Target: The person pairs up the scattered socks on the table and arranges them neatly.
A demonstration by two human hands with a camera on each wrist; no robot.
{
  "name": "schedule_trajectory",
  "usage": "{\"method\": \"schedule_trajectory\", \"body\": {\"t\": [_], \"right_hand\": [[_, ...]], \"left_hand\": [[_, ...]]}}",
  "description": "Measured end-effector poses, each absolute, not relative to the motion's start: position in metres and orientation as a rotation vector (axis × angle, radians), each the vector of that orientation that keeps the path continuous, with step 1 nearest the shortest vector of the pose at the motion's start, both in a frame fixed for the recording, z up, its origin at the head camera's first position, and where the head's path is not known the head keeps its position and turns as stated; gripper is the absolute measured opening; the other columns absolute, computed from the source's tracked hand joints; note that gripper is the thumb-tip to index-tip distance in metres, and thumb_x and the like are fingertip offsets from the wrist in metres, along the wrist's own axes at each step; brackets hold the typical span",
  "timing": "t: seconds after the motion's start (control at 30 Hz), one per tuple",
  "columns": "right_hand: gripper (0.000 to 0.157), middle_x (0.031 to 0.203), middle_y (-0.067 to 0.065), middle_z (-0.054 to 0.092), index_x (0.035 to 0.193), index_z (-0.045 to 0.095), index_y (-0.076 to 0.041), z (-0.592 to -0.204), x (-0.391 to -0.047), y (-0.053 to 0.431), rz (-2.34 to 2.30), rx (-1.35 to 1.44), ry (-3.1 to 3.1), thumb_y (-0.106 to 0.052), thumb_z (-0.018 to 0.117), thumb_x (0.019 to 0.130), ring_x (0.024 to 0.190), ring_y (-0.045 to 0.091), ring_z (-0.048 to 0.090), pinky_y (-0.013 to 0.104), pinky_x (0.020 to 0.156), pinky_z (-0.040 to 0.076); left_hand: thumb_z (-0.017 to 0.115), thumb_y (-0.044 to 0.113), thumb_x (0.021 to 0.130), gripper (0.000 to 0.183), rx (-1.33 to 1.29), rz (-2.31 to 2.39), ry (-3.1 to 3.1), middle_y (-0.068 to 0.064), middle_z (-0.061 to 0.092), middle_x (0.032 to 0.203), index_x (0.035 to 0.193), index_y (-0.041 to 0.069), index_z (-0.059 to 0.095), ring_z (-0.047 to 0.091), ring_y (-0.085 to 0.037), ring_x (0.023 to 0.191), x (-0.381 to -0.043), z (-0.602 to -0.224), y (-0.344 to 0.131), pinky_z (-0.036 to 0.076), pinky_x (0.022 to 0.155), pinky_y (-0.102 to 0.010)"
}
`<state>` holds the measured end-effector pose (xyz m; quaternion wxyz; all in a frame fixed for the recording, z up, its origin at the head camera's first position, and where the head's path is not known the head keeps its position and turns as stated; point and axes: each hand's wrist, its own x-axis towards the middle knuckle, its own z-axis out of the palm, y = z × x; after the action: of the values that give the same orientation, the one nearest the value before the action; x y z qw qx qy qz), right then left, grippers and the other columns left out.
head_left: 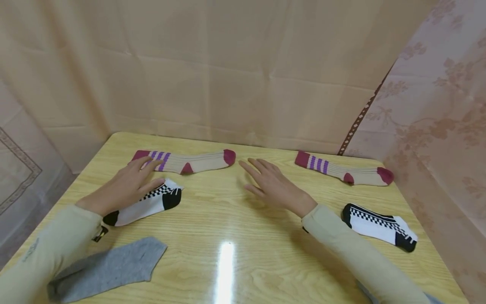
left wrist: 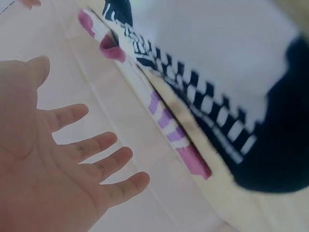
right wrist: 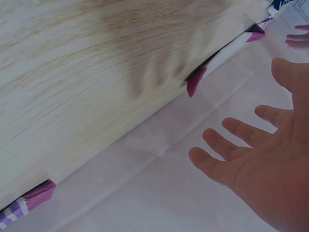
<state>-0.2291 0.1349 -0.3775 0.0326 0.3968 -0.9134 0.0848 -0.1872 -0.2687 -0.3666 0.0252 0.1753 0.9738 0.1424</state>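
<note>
My left hand, fingers spread, hovers over the left side of the table. In the head view it overlaps the cuff of a cream sock with purple stripes and maroon toe, and part of a white-and-black checkered ankle sock. My right hand is held above the table's middle, fingers spread, its shadow on the wood. Neither hand holds anything. A second striped sock lies to the right at the back, and a second checkered ankle sock in front of it.
A grey sock lies at the front left of the wooden table. Another grey piece of fabric shows partly under the right sleeve. A beige curtain hangs behind the table; a floral cloth hangs at the right.
</note>
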Motion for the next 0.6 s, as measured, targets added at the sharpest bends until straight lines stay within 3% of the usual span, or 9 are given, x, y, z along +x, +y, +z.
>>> {"method": "schedule_trajectory", "body": {"t": [0.23, 0.6], "right_hand": [[0.065, 0.155, 0.019, 0.035, 0.158, 0.024, -0.015, -0.377, -0.234, 0.13, 0.275, 1.213, -2.813, -0.036, 0.053, 0.104, 0.144, 0.036, 0.031, 0.059, 0.115, 0.025], [0.061, 0.155, 0.021, 0.034, 0.157, 0.029, -0.012, -0.377, -0.24, 0.12, 0.3, 1.203, -2.813, -0.037, 0.05, 0.105, 0.142, 0.038, 0.032, 0.059, 0.113, 0.029]], "left_hand": [[0.047, 0.049, 0.103, 0.068, 0.612, 0.492, 3.025, -0.026, 0.035, 0.149, 0.154, 0.006, 0.033, 0.03, -0.047, 0.137, -0.2, -0.353, -0.266, 0.023, 0.11, -0.069], [0.045, 0.047, 0.104, 0.065, 0.567, 0.422, 3.001, -0.031, 0.036, 0.147, 0.149, 0.0, 0.038, 0.032, -0.051, 0.135, -0.213, -0.353, -0.267, 0.025, 0.108, -0.07]]}}
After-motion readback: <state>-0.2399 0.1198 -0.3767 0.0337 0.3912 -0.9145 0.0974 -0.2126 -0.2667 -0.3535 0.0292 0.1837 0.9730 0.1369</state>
